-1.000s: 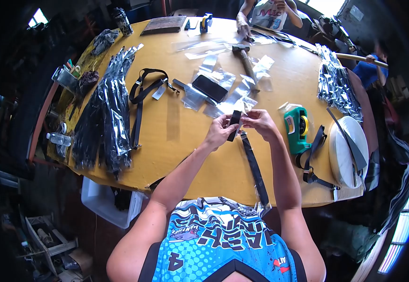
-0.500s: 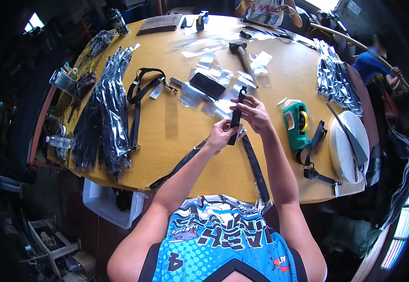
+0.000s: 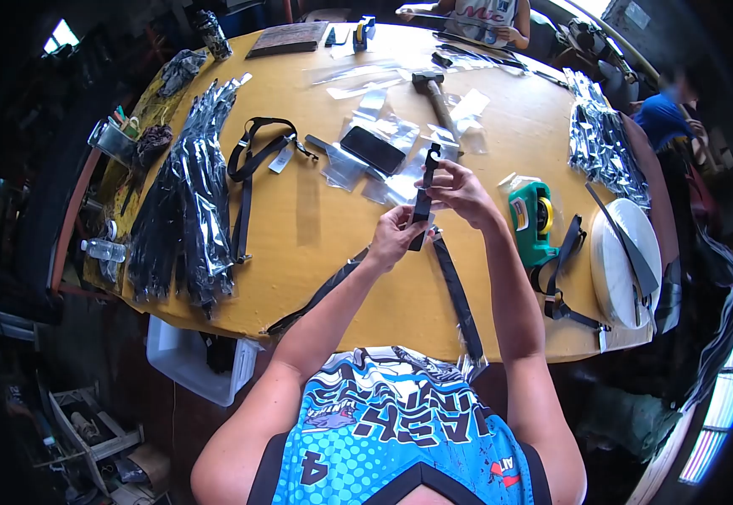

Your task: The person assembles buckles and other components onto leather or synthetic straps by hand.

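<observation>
A narrow black piece with a hook-shaped top [image 3: 425, 195] is held nearly upright between both hands above the yellow table [image 3: 366, 307]. My left hand [image 3: 395, 238] pinches its lower part. Higher up, the fingers of my right hand [image 3: 461, 195] close on its upper part, below the hook. A black strap [image 3: 455, 295] in clear wrap runs down from the hands toward my body, and another stretch [image 3: 320, 295] slants to the lower left. Just beyond the hands lie a phone [image 3: 372, 151] and clear plastic sleeves [image 3: 345, 172].
On the left lie bagged black straps [image 3: 199, 185] and a loose strap [image 3: 246, 177]. A hammer [image 3: 438, 101] rests beyond the phone. To the right are a green tape dispenser [image 3: 532, 225], a white roll [image 3: 623, 265] and more bags [image 3: 606, 147]. Two people are across the table and at right.
Both hands and the black piece have moved slightly away from my body. The person across the table now holds a long thin item out to the side.
</observation>
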`<state>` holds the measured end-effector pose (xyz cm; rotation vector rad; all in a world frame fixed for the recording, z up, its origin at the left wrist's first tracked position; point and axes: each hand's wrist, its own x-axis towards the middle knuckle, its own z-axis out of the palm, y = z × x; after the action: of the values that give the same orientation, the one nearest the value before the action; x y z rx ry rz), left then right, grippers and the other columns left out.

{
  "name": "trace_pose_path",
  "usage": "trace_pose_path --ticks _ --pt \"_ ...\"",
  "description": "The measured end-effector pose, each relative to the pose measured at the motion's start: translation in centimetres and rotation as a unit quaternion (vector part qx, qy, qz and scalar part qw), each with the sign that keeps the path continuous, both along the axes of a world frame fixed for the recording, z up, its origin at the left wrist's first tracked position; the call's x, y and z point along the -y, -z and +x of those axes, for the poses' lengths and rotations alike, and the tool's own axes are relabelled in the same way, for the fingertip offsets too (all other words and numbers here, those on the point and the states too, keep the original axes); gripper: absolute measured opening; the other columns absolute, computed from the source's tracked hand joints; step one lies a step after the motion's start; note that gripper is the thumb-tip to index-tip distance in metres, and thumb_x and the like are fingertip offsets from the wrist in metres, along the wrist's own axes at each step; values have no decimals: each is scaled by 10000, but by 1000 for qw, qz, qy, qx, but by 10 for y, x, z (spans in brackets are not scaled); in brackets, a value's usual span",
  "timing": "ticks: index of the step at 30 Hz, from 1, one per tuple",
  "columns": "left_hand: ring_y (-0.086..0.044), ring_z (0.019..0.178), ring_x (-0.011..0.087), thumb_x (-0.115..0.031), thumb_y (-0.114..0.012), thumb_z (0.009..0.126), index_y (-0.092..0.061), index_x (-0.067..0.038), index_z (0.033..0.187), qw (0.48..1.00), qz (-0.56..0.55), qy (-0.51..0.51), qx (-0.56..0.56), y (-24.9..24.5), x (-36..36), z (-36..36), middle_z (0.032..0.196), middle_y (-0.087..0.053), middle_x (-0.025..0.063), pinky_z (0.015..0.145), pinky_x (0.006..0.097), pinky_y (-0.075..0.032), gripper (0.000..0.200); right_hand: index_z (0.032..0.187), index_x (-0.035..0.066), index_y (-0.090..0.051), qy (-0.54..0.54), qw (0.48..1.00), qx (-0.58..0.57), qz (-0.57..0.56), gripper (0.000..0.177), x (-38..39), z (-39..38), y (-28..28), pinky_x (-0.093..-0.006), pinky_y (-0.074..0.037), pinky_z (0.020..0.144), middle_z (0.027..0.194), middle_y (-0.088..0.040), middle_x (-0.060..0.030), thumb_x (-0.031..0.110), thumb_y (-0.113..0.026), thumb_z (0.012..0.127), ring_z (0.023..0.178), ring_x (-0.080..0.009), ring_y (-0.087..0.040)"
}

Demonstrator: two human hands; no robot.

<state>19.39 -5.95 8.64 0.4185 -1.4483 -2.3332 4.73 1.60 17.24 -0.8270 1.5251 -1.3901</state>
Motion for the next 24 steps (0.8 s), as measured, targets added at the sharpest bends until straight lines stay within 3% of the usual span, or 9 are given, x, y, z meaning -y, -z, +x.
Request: trace_pose_path --ticks 9,18,20,24 --pt "-649 770 171 -83 -648 815 -507 29 996 1000 14 -24 2 -6 0 3 902 -612 91 690 247 -531 256 1189 -16 -458 20 999 -6 35 455 -11 1 18 -244 -484 715 893 -653 -114 2 -640 772 824 -140 -616" --pt "-635 762 138 -65 -656 805 -497 29 960 998 32 -46 -13 3 -4 -1 876 -598 64 688 231 -523 241 1112 -32 -519 23 997 -21 69 393 -11 6 24 -246 -468 664 857 -643 -95 29 -664 751 758 -117 -585" --pt "-636 836 157 -74 -655 808 -480 15 978 999 4 -42 -9 14 -3 -3 915 -612 88 754 245 -517 259 1094 -36 -530 34 997 -32 66 375 -10 7 24 -243 -466 653 851 -639 -89 25 -664 749 752 -112 -581" --pt "-625 827 134 -99 -675 799 -500 7 965 999 -46 -16 3 23 2 -3 882 -617 74 746 235 -502 264 1045 -36 -562 66 998 -18 15 329 -5 3 31 -240 -460 640 842 -634 -69 18 -668 738 741 -106 -573"
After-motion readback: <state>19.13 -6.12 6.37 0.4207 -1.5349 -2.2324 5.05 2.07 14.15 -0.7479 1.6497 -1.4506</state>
